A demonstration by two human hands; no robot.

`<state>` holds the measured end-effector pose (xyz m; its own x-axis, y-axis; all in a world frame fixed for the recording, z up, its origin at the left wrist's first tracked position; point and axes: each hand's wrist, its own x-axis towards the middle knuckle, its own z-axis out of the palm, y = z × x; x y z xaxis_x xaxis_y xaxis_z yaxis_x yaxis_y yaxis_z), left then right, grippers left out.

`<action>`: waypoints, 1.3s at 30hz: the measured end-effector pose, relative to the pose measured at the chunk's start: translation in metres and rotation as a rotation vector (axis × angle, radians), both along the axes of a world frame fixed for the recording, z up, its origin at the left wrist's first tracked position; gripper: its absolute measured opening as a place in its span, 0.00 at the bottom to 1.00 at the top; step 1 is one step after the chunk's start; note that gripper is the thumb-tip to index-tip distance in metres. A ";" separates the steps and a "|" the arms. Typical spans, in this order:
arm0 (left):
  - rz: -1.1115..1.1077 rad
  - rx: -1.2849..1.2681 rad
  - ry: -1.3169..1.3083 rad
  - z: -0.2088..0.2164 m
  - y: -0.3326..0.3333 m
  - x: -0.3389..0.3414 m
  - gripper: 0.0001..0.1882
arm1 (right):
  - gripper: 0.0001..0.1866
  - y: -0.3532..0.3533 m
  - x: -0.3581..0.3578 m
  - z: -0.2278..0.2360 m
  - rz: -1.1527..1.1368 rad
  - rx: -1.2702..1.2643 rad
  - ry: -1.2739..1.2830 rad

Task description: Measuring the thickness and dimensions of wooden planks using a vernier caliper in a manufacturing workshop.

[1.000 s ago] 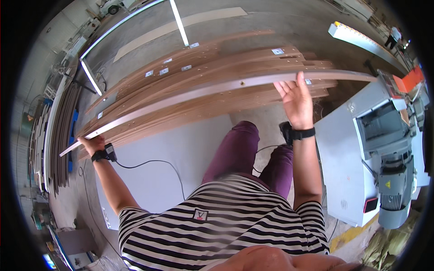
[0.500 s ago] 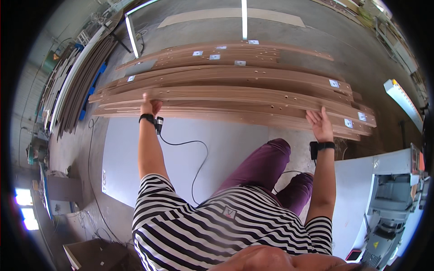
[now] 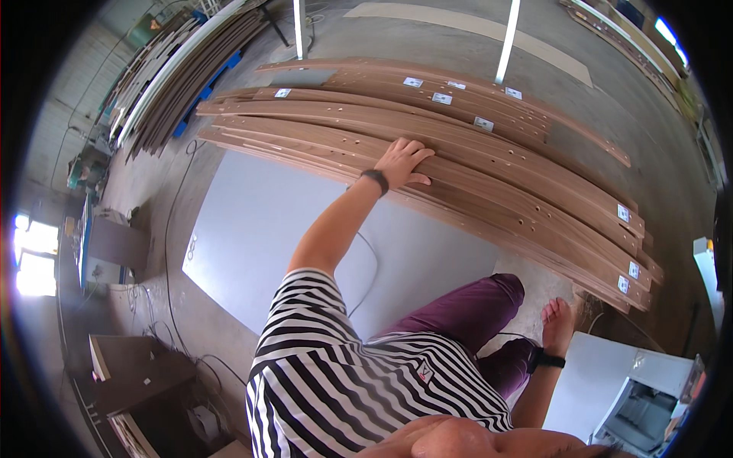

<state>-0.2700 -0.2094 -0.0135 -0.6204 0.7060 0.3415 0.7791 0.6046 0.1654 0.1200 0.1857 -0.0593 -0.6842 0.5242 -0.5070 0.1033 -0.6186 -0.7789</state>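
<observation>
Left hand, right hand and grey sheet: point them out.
Left hand (image 3: 397, 162): head view, back of the hand.
Right hand (image 3: 558, 324): head view, middle of the hand.
Grey sheet (image 3: 252, 221): head view, bare left part.

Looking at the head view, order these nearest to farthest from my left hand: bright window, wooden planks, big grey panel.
1. Wooden planks: directly under your left hand.
2. Big grey panel: on your side of the planks.
3. Bright window: far off to the left.

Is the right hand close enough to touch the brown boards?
Probably yes: the right hand is near the boards' closer edge, right of their middle, and nothing seems to block its way to the brown boards.
</observation>
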 end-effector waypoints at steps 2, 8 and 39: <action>-0.160 -0.124 -0.113 0.006 -0.003 -0.015 0.36 | 0.09 -0.001 0.010 -0.006 0.018 -0.009 -0.020; -0.064 -0.233 -0.226 0.039 0.024 -0.033 0.21 | 0.07 -0.007 0.035 -0.025 -0.035 -0.104 -0.041; -0.128 0.303 -0.072 -0.008 0.001 -0.003 0.15 | 0.08 -0.065 0.066 -0.027 -0.060 -0.048 -0.157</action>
<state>-0.2731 -0.2089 -0.0213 -0.5636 0.6529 0.5060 0.8252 0.4179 0.3799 0.1863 0.1211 -0.0864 -0.5627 0.5346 -0.6306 0.1834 -0.6631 -0.7257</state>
